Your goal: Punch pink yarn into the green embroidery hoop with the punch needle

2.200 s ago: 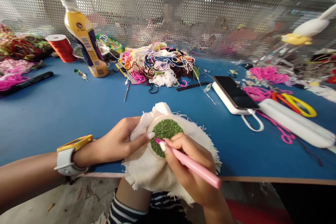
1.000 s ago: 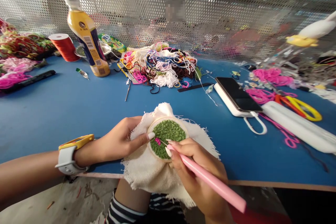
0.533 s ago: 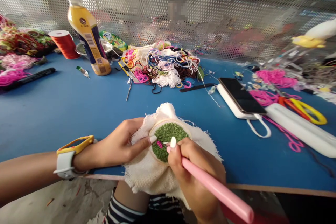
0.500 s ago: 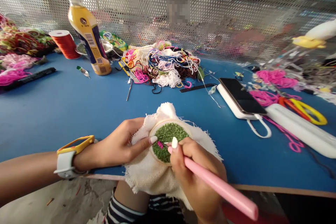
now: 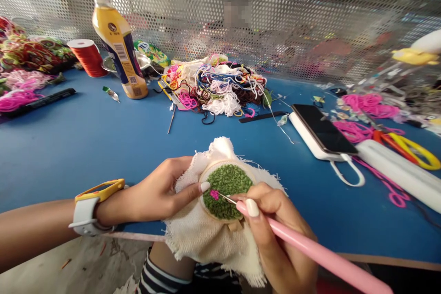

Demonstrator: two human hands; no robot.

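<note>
Cloth [image 5: 193,234] hides most fingers of the left hand [image 5: 155,195].

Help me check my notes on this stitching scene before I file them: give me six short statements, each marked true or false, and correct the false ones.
1. The left hand holds the cloth near a pink patch. True.
2. The stitching around that patch is blue. False: it is green.
3. The right hand holds a pink-handled tool. True.
4. The bottle is lying on its side. False: it stands on its base.
5. The phone lies on a white block. True.
6. The red-orange spool is right of the bottle in the picture. False: it is to the left.
</note>
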